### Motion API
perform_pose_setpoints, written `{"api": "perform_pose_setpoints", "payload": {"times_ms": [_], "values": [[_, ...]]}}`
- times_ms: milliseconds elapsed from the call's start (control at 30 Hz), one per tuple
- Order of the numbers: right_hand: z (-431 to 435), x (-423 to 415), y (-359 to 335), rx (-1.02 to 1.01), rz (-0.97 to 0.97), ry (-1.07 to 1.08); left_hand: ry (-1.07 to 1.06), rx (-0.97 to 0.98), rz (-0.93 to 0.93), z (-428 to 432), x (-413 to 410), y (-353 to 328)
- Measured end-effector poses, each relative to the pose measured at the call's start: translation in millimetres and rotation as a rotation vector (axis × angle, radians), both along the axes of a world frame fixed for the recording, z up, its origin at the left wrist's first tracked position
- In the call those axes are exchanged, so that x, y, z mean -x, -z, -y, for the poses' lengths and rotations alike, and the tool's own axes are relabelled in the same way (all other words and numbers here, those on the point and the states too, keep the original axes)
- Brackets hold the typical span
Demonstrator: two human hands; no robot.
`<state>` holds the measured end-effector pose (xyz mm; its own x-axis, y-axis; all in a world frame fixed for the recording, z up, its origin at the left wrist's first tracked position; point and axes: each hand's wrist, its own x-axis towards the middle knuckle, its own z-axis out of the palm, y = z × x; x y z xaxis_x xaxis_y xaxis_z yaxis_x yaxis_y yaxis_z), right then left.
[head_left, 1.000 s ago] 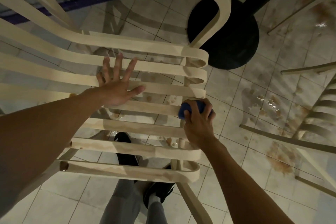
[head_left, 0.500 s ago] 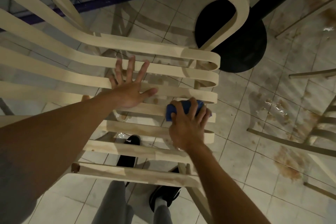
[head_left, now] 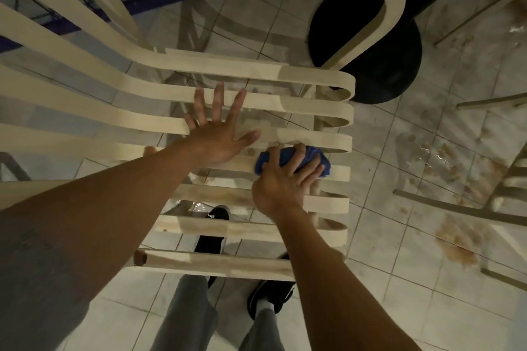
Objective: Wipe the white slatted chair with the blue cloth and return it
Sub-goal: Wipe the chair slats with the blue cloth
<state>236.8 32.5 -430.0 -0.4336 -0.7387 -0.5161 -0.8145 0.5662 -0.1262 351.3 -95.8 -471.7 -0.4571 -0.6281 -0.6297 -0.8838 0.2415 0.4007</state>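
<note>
The white slatted chair [head_left: 310, 111] fills the middle of the view, its seat slats running left to right below me. My left hand [head_left: 219, 137] lies flat on the middle slats with fingers spread. Just to its right, my right hand [head_left: 282, 179] grips the bunched blue cloth [head_left: 313, 159] and presses it onto a slat near the seat's right side. Most of the cloth is hidden under my fingers.
A black round table base [head_left: 379, 60] with its dark post stands behind the chair on the stained tile floor [head_left: 456, 231]. Parts of another white slatted chair [head_left: 507, 185] show at the right edge. A blue-framed wire fence [head_left: 159, 0] runs along the top left. My shoes [head_left: 212, 234] are under the seat.
My right hand has slid the blue cloth leftward along the slat, from the seat's right end toward my left hand. The left hand stays flat on the slats.
</note>
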Motion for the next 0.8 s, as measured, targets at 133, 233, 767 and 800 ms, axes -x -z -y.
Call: {"api": "perform_pose_setpoints", "payload": {"times_ms": [133, 233, 767, 800], "values": [[-9, 9, -1, 0.089, 0.014, -0.08, 0.011, -0.02, 0.006, 1, 1, -4], [-23, 50, -1, 0.09, -0.021, -0.076, 0.032, -0.045, -0.002, 3, 0, -8], [-8, -3, 5, 0.1, -0.018, -0.081, 0.023, -0.047, 0.047, 0, 4, -17], [-11, 5, 4, 0.121, -0.021, -0.107, 0.02, -0.044, 0.044, 1, 4, -16]]}}
